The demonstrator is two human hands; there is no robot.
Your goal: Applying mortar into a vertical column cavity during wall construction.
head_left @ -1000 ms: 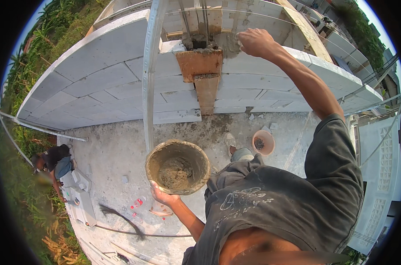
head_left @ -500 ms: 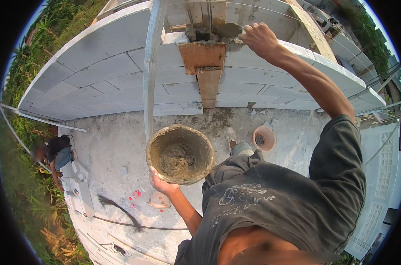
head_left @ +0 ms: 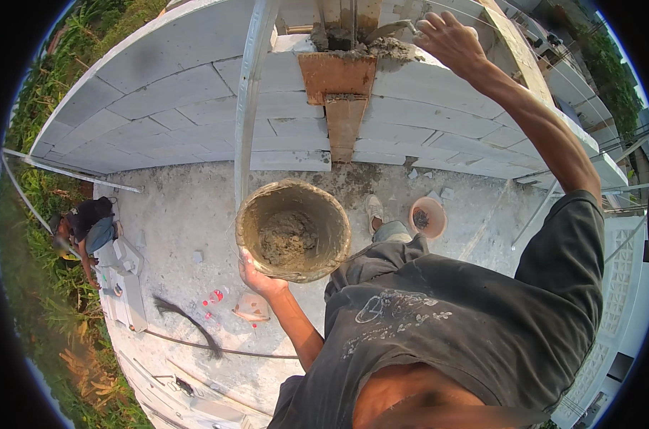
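My left hand (head_left: 261, 277) grips the lower left side of a mortar-crusted bucket (head_left: 333, 218), holding it up in front of my body. Wet grey mortar (head_left: 285, 236) lies in its bottom. My right arm reaches out to the top of the block wall (head_left: 424, 111), where my right hand (head_left: 452, 44) is closed on a trowel (head_left: 390, 30). The trowel's blade is tilted on edge over a lump of mortar (head_left: 396, 48) beside the column gap. Upright steel bars (head_left: 354, 25) stand in that gap, and brown formwork boards (head_left: 337, 75) cover its near face.
A metal post (head_left: 244, 107) rises left of the bucket. On the floor are a pinkish pail (head_left: 433, 227), a plastic bottle (head_left: 216, 295), a clear bag (head_left: 251, 307) and dark bristles (head_left: 189, 322). Another person (head_left: 88, 229) crouches at the far left by some blocks (head_left: 128, 286).
My right hand has shifted outward and to the right. The trowel has turned from showing its flat face to standing edge-on, with more mortar visible under it. The bucket stays in my left hand.
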